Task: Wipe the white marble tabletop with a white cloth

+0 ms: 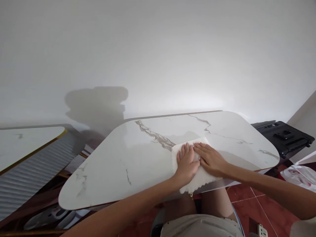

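A white tissue sheet (191, 187) with a scalloped edge lies on the white marbled tabletop (103, 164), near its front edge, and hangs a little over that edge. My left hand (186, 164) rests on the sheet with its fingers stretched forward. Beside it, my right hand (209, 159) also lies flat on the sheet, fingers pointing to the left and nearly meeting the left hand. Both palms face down. Whatever lies under the sheet is hidden.
A second marbled table (27, 141) with a gold rim and ribbed side stands at the left. A black suitcase (286, 136) is beyond the right end. A clear plastic bag (300, 176) and a power strip (262, 230) are at the lower right. A white wall (158, 59) rises behind.
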`<state>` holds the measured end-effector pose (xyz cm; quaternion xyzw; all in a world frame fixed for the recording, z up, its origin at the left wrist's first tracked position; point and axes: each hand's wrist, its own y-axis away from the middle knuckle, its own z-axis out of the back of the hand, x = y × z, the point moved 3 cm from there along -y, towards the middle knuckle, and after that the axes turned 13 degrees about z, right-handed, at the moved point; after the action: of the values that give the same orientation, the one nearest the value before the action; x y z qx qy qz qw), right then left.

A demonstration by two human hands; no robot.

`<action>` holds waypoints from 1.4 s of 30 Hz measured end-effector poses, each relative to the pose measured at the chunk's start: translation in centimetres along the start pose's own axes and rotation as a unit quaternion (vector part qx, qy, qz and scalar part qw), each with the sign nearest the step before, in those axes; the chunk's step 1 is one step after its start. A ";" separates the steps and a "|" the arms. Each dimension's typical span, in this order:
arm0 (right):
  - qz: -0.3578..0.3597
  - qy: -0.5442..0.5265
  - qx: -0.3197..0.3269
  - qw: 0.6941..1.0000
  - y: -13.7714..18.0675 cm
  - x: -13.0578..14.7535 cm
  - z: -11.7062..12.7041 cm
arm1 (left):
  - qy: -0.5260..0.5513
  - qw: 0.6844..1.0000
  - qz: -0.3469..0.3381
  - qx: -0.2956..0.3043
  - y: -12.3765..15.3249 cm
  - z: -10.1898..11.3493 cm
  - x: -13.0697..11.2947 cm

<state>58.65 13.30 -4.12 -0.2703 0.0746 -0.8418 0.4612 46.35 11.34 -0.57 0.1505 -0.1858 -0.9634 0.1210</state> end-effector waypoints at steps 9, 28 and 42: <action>-0.036 0.032 -0.016 0.999 -7.3 -9.0 -0.3 | -0.010 0.991 -0.014 -0.134 -10.7 2.4 -3.2; -0.034 -0.032 -0.036 0.998 -19.1 -21.6 -1.7 | -0.056 0.961 -0.016 -0.270 -26.4 6.7 -4.1; -0.121 0.055 -0.040 0.990 -10.9 -18.3 -0.2 | -0.061 0.969 -0.126 -0.205 -20.6 3.3 -7.3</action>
<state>58.37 34.34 -7.31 -0.2489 0.0998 -0.9014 0.3398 48.38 33.10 -4.00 0.0852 0.0292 -0.9958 0.0153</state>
